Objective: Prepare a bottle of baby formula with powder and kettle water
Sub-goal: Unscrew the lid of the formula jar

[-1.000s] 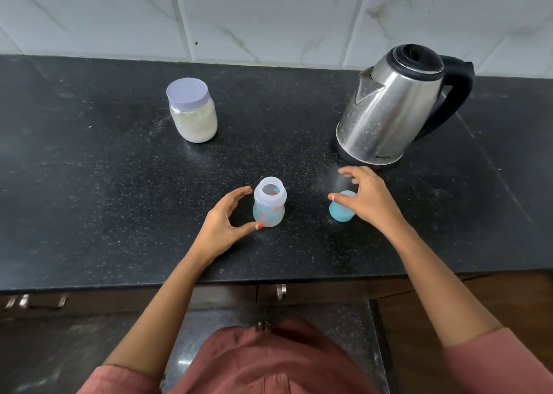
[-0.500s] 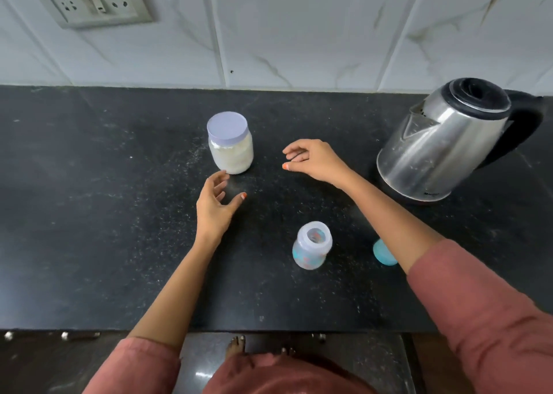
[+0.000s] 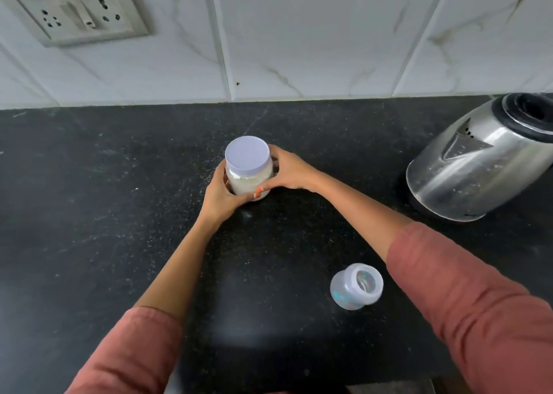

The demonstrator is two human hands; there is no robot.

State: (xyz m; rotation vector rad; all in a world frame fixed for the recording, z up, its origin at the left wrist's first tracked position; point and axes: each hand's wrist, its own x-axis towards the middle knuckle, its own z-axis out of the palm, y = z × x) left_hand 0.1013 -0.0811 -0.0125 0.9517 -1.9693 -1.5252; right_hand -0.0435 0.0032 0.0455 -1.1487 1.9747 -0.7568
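Both hands are gripping one lidded jar (image 3: 248,172) of white powder, which is standing mid-counter (image 3: 89,214).

The left hand (image 3: 223,196) and right hand (image 3: 291,171) are curling round the jar's sides, thumbs lying close together in front; the far fingers are hiding behind it. One open bottle (image 3: 356,286) is standing beside the right sleeve (image 3: 478,319), well apart from the jar. One kettle (image 3: 481,160) is running off the right edge, handle unseen. One socket plate (image 3: 80,11) is being clipped at the top-left corner.
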